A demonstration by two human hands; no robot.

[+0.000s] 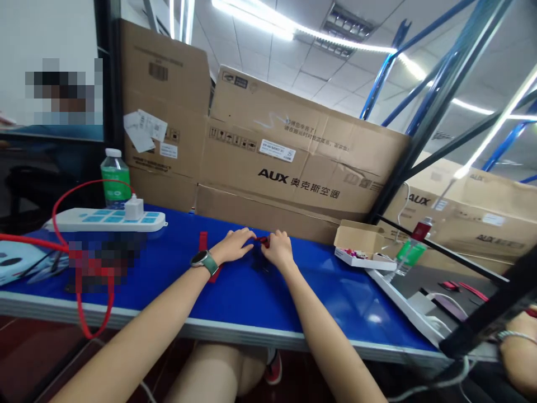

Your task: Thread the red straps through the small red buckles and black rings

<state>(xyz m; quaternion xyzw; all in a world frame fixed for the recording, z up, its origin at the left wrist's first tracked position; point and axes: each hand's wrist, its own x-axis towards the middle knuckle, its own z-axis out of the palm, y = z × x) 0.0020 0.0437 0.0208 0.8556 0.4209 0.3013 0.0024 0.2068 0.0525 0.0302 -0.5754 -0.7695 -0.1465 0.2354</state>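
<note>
My left hand [235, 245], with a dark-faced watch on a green band [205, 259] at its wrist, reaches over the blue tabletop from the left. A small dark red strap-like piece [262, 240] lies between the hands. The left fingertips pinch its left end. My right hand [279, 248] has its fingers curled around the other end, hiding much of it. Small dark bits [262, 265] lie just below the hands, too blurred to name. A red strap [203, 240] lies on the table, partly covered by my left wrist.
A power strip [104, 219] with a white plug, a green-labelled bottle [115, 182] and a red cord [111, 302] are at left. Large cardboard boxes [293, 151] wall the back. A small open box [356, 260] of small parts stands right, beside a black metal post [390, 193]. Another person's arm [520, 347] shows far right.
</note>
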